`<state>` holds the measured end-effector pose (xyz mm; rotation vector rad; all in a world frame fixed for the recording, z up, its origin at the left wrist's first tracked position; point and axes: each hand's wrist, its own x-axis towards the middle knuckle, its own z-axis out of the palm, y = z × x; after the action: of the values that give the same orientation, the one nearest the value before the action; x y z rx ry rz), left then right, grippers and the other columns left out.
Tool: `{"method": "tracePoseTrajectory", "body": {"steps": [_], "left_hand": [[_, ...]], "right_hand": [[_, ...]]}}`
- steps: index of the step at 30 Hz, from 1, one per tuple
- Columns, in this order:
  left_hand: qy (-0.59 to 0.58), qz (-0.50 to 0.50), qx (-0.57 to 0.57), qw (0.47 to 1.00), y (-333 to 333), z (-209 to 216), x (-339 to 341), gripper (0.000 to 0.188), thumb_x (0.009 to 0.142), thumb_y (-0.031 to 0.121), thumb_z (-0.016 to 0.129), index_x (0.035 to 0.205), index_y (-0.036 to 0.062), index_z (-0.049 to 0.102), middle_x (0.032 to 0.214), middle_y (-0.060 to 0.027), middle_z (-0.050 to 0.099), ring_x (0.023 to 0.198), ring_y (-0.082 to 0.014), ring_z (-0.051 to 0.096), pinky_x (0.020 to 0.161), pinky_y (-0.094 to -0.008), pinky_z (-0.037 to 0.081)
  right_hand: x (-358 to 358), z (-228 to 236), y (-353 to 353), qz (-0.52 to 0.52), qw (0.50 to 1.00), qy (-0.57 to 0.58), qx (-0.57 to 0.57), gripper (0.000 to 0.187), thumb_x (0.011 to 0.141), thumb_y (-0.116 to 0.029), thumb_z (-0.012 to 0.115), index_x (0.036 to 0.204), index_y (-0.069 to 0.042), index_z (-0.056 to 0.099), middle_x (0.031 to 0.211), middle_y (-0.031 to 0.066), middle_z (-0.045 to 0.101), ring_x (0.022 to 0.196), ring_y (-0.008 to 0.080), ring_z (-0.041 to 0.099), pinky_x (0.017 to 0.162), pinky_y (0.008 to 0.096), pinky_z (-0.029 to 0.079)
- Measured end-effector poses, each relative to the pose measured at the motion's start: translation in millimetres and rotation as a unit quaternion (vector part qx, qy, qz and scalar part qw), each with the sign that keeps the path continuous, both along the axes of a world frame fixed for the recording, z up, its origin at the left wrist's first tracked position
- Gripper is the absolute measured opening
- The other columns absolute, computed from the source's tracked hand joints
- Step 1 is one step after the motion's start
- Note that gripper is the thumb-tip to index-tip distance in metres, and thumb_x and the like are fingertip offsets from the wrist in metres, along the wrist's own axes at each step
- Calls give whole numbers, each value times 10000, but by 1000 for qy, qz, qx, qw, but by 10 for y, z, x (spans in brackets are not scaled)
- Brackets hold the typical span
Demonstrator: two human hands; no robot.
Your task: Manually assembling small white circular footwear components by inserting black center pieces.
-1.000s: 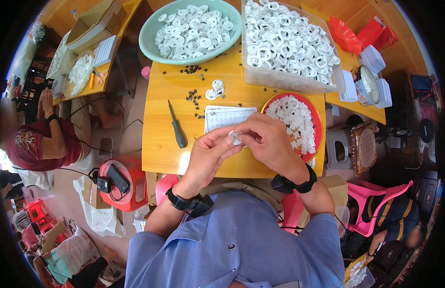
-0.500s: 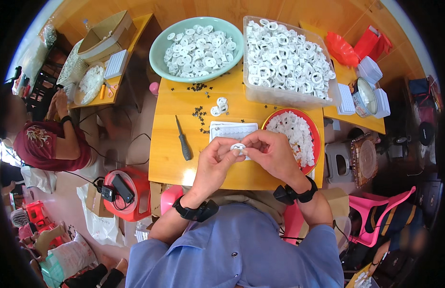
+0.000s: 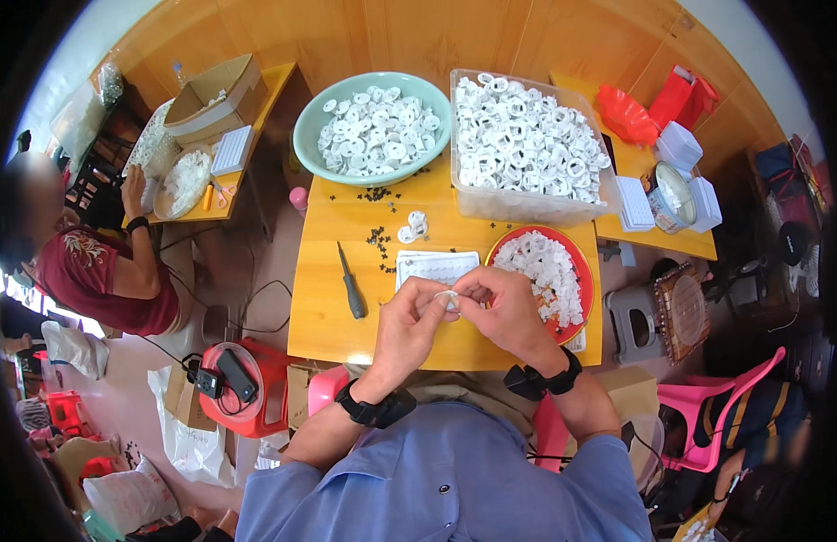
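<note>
Between the fingertips of both hands is a small round white plastic part (image 3: 447, 301), held over the front of the yellow table (image 3: 321, 334). My left hand (image 3: 409, 318) pinches it from the left, and my right hand (image 3: 501, 303) grips its right edge. Fingers cover much of the part. Just beyond them lies a white tray (image 3: 427, 264) with rows of small compartments. A red plate (image 3: 584, 262) of small white pieces (image 3: 543, 271) sits right of my right hand. To the left lies a dark-handled screwdriver (image 3: 351, 285). A few round white parts (image 3: 413, 228) rest behind the tray.
A green basin (image 3: 312, 135) and a clear bin (image 3: 536, 206), both full of white parts, stand at the back. Tiny black pieces (image 3: 378, 237) are scattered on the table. A person in a maroon shirt (image 3: 98, 275) sits left. A pink chair (image 3: 707, 443) stands at right.
The view has tilted, so the table sits slightly lower. The white part has turned in my fingers and shows less of its face. The other person's arm has risen toward their table.
</note>
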<state>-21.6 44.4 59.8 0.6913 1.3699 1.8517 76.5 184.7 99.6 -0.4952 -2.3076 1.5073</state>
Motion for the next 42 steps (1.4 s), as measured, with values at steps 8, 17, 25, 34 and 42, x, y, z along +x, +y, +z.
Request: {"method": "tracePoseTrajectory", "body": {"steps": [8, 17, 25, 34, 42], "left_hand": [[-98, -35, 9, 995, -71, 225, 56, 275, 989, 13, 530, 1261, -31, 529, 1166, -122, 652, 1063, -172, 646, 957, -298, 543], [-219, -66, 61, 972, -346, 130, 136, 322, 997, 85, 557, 1297, -33, 565, 1203, -118, 644, 1089, -188, 646, 977, -315, 549], [-259, -81, 79, 959, -650, -11, 176, 260, 971, 68, 602, 1224, 10, 591, 1192, -96, 649, 1107, -173, 628, 983, -336, 533], [-283, -122, 83, 948, -812, -382, 229, 270, 961, 43, 609, 1227, 21, 565, 1205, -112, 639, 1127, -185, 627, 1003, -346, 528], [-279, -118, 82, 950, -835, -390, 205, 447, 918, -4, 645, 1331, 18, 474, 1187, -142, 638, 1093, -206, 644, 963, -344, 560]], "right_hand": [[89, -92, -22, -39, 995, 38, -79, 118, 825, -78, 704, 913, 0, 688, 797, 63, 724, 674, 86, 675, 630, 238, 528], [241, -50, -206, 5, 985, 66, -157, 124, 839, -62, 701, 938, 10, 681, 853, 64, 713, 753, 75, 667, 656, 233, 513], [342, 31, -545, 29, 966, 126, 222, 219, 797, -78, 716, 1008, -29, 685, 920, 119, 683, 774, 266, 681, 666, 338, 538], [440, -114, -733, 45, 948, 113, 295, 201, 777, -86, 719, 967, -34, 679, 842, 116, 685, 748, 298, 675, 646, 368, 535], [425, -163, -759, 53, 926, 136, 349, 234, 714, -24, 757, 929, -30, 664, 875, 110, 697, 764, 285, 675, 667, 364, 535]]}}
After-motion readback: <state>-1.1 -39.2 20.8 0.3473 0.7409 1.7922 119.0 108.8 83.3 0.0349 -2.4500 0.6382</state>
